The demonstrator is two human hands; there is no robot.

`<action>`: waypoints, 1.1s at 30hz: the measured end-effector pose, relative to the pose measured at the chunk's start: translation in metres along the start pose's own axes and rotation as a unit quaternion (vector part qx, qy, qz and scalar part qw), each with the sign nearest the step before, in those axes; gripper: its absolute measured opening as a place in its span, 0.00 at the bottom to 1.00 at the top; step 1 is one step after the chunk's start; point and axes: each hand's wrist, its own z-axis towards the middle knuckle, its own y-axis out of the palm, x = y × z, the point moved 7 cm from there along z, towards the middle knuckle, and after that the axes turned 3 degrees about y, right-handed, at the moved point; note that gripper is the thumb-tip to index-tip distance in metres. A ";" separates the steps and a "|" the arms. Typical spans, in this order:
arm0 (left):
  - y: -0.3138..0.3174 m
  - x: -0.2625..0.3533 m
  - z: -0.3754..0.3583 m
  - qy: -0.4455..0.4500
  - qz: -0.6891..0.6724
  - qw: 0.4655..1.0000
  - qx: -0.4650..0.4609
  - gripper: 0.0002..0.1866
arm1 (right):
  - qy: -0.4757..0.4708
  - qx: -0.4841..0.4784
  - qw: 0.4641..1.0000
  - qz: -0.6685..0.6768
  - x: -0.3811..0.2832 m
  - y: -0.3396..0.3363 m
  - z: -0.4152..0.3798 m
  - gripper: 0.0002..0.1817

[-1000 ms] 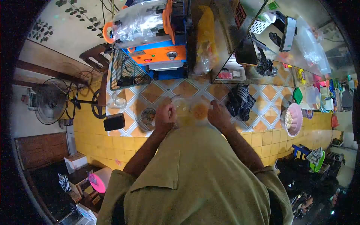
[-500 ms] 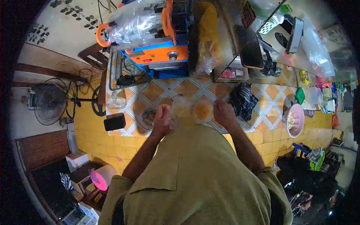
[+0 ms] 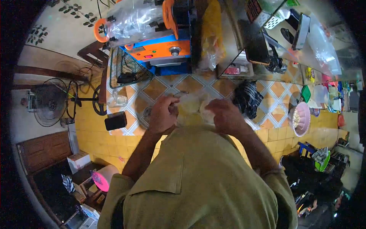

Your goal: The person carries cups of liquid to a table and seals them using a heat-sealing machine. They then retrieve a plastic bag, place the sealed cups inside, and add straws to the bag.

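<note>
A clear plastic bag (image 3: 188, 110), with something yellowish showing through it, hangs between my two hands just in front of my shirt. My left hand (image 3: 164, 116) has its fingers curled in at the bag's left side. On the other side my right hand (image 3: 227, 116) is closed, its bent fingertips at the bag's right edge. Close to those fingertips a pale round patch (image 3: 206, 111) shows, partly covered by the hand. Motion and the see-through plastic blur the details between the hands. Behind my left hand lies a round dish-like thing (image 3: 143, 113), partly hidden.
A tiled-pattern table (image 3: 183, 82) spans the front. On it stand an orange-and-blue machine (image 3: 164, 51), a green wire basket (image 3: 127, 70), a dark bundled plastic bag (image 3: 248, 99), a black phone-like block (image 3: 115, 121) and a pink bowl (image 3: 301, 119). A glass case (image 3: 263, 78) rises at right.
Both hands have turned inward and moved slightly up. The orange contents seen earlier beside my right hand are now mostly covered by it. The view has shifted slightly.
</note>
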 end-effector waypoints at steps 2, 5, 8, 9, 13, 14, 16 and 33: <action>0.010 -0.014 0.004 -0.112 -0.126 0.985 -0.048 0.15 | -0.059 -0.034 0.998 0.014 0.010 0.029 -0.002 0.25; 0.010 -0.017 0.003 -0.084 -0.125 0.987 -0.051 0.17 | 0.038 -0.258 0.941 -0.217 0.046 0.052 -0.015 0.18; 0.019 -0.028 -0.008 0.016 -0.113 0.990 -0.080 0.18 | 0.001 -0.244 0.942 -0.231 0.035 0.031 -0.017 0.10; 0.012 -0.020 -0.005 0.016 -0.115 0.990 -0.079 0.18 | 0.001 -0.245 0.941 -0.233 0.031 0.023 -0.017 0.10; -0.019 0.013 0.004 -0.066 0.030 0.985 -0.156 0.21 | -0.065 -0.042 0.984 -0.159 -0.010 -0.036 -0.006 0.04; -0.024 0.016 0.006 -0.076 -0.034 0.988 -0.131 0.21 | -0.051 -0.014 0.988 -0.148 -0.013 -0.047 -0.003 0.04; -0.024 0.016 0.003 -0.098 -0.111 0.981 -0.127 0.21 | -0.040 -0.042 0.990 -0.131 -0.018 -0.051 -0.003 0.04; -0.012 0.018 -0.035 -0.169 -0.442 0.880 -0.029 0.19 | -0.031 -0.289 0.950 -0.117 0.051 0.174 0.060 0.11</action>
